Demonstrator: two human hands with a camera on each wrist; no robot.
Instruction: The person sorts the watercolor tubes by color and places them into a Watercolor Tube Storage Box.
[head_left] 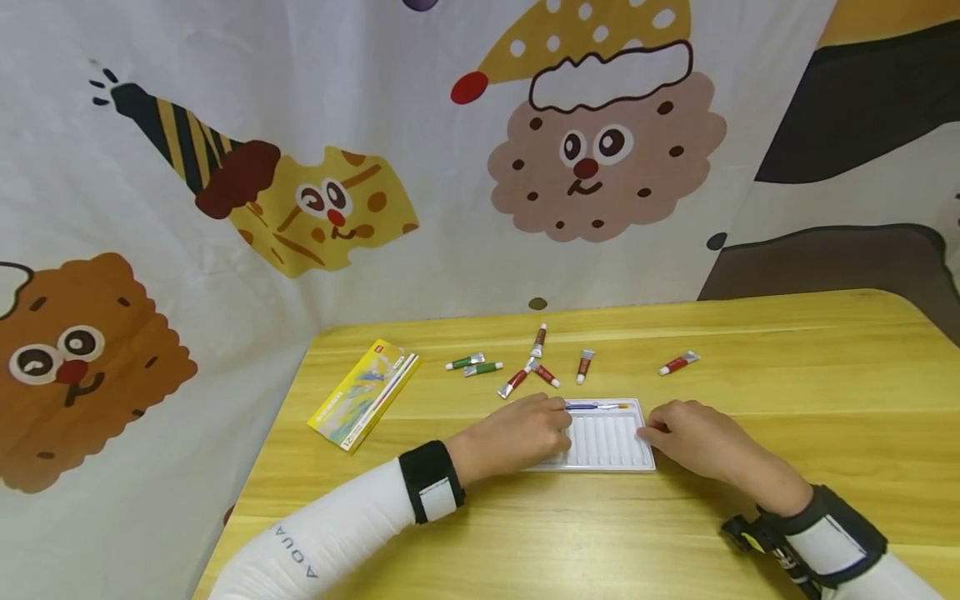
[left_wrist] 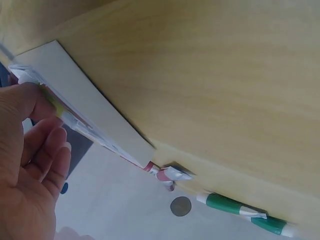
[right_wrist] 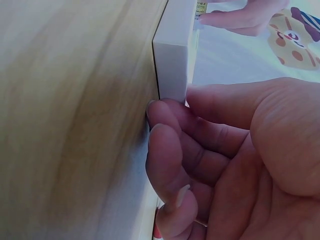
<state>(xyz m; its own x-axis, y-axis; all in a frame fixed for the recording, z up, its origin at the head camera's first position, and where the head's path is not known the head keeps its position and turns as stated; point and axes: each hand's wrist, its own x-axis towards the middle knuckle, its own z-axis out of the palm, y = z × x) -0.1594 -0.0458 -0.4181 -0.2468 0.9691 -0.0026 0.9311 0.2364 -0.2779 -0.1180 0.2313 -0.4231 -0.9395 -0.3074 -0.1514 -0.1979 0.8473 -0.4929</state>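
A white plastic tray (head_left: pixel 613 442) with narrow slots lies flat on the table. In its upper groove rests a paintbrush (head_left: pixel 592 407) with a blue handle. My left hand (head_left: pixel 513 435) is over the tray's left part, which it hides in the head view. In the left wrist view, its thumb and a finger pinch a small paint tube with a yellow label (left_wrist: pixel 59 107), mostly covered by the fingers. At the tray's right edge, my right hand (head_left: pixel 701 437) holds the rim between thumb and curled forefinger; the right wrist view shows the tray's white corner (right_wrist: pixel 171 70) there.
Behind the tray lie several red and brown paint tubes (head_left: pixel 517 381) and two green tubes (head_left: pixel 483 369). One red tube (head_left: pixel 678 362) lies apart on the right. A yellow paint box (head_left: pixel 363 396) is at the left. A printed curtain (head_left: pixel 450 250) hangs behind the table.
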